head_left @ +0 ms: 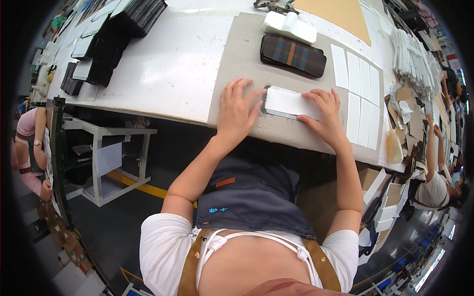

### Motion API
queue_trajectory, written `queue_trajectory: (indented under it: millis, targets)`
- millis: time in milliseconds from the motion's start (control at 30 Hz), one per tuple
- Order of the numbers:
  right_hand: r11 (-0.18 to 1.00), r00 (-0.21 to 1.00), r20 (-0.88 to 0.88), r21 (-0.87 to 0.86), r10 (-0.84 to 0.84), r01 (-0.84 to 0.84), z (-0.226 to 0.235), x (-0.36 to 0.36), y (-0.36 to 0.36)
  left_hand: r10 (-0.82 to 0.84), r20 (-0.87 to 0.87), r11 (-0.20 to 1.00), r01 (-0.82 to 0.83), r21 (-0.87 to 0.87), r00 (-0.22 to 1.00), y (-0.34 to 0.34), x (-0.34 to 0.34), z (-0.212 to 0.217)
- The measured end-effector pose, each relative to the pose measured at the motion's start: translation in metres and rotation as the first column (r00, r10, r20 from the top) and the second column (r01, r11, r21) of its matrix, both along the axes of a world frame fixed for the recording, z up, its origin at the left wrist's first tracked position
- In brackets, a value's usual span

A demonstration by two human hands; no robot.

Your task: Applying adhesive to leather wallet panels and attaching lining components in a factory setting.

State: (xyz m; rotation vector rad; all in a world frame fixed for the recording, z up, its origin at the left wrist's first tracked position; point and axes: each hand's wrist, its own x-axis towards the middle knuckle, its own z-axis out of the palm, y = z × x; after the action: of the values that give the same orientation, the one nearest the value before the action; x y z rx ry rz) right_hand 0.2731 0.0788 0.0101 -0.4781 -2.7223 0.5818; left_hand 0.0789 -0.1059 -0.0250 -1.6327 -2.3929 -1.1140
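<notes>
A white rectangular panel (pixel 286 101) with a greyish, shiny border lies flat on the grey board (pixel 227 64) in front of me. At its right end, my right hand (pixel 327 112) is closed across it, fingers on the far side and thumb along the near edge. My left hand (pixel 237 107) is by the panel's left end, with spread fingers and the fingertips close to the edge. Just beyond the panel sits a stack of dark plaid covers (pixel 293 53) with rounded corners. Behind that stack is a pile of white pads (pixel 289 26).
White rectangular strips (pixel 352 69) lie in rows on the board's right. Black boxes (pixel 106 49) are stacked at the far left of the table. Cardboard scraps (pixel 409 116) and bundled white strips (pixel 412 54) crowd the right side. Other people work at both sides.
</notes>
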Motion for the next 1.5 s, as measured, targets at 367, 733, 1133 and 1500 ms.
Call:
queue_trajectory:
  millis: [367, 733, 1133, 1500]
  targets:
    - [1.0, 1.0, -0.014, -0.011, 0.009, -0.009, -0.004, 0.0, 0.001, 0.003, -0.013, 1.0, -0.003, -0.018, 1.0, -0.001, 0.0, 0.0]
    - [1.0, 0.999, -0.039, -0.009, -0.003, 0.002, -0.002, 0.004, 0.003, -0.022, -0.042, 0.998, 0.019, -0.053, 0.999, 0.009, 0.004, 0.003]
    - [0.941, 0.971, -0.105, -0.289, -0.216, 0.178, -0.018, 0.027, 0.028, -0.014, -0.071, 0.997, 0.009, -0.075, 0.997, 0.008, 0.005, 0.004]
    - [0.97, 0.972, -0.14, -0.179, -0.19, 0.164, -0.017, 0.025, 0.023, -0.008, -0.089, 0.997, 0.001, -0.08, 0.996, 0.009, 0.006, 0.005]
